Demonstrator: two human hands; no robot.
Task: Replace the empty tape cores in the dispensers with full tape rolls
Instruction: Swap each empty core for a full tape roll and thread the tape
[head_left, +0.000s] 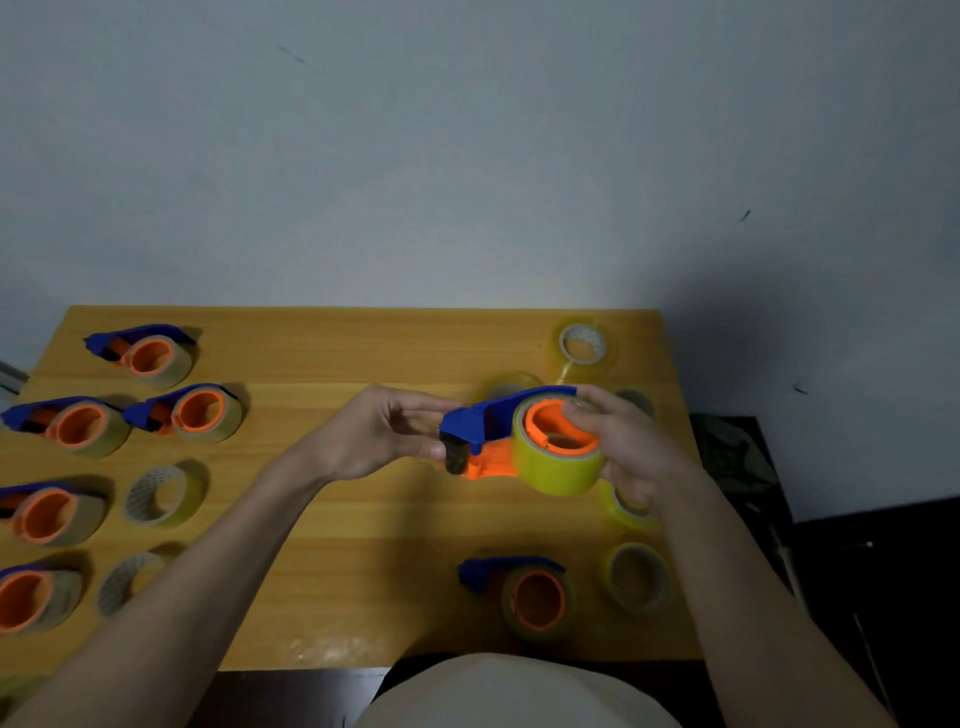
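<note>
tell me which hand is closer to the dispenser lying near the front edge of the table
Right. The right hand, gripping the held dispenser's roll, is up-table of the lying dispenser; the left hand is farther off, up and to its left.

A yellow wood-grain surface (363, 545) is seen pushed against a pale grey wall (467, 156) marked by a few dark scuffs. Dark furniture (857, 561) is glimpsed at the right, and a light-coloured garment (514, 693) is visible at the bottom edge.
</note>
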